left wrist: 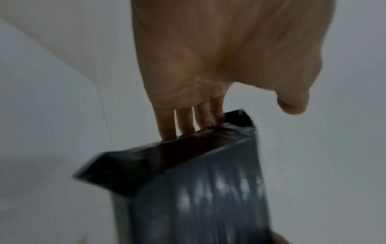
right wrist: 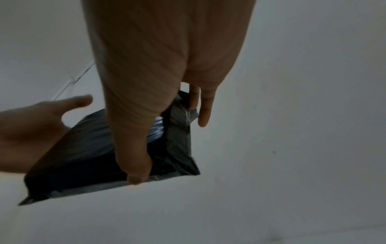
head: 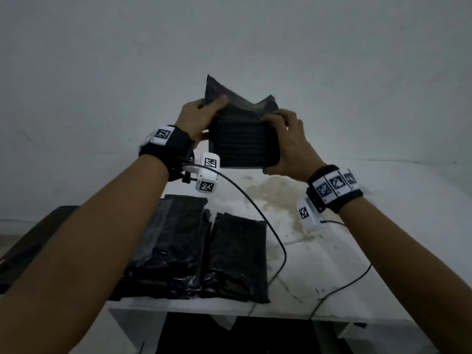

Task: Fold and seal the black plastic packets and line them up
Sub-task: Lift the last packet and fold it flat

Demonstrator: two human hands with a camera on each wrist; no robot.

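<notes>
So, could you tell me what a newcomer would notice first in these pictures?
The black packet, held up before the pale wall by the left hand and right hand, its top flap loose and unfolded. Below, more black packets lie side by side on the stained white table.

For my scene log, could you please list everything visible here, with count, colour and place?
held packet: one, black, raised above the table in both hands, top flap loose
packets on table: at least two piles, black, side by side at the near left edge
table: one, white, stained, below the hands
cables: two, black, trailing over the table
wall: grey-white, behind
wrist bands: two, black with white markers
left hand: grips packet's left side
right hand: grips packet's right side
</notes>
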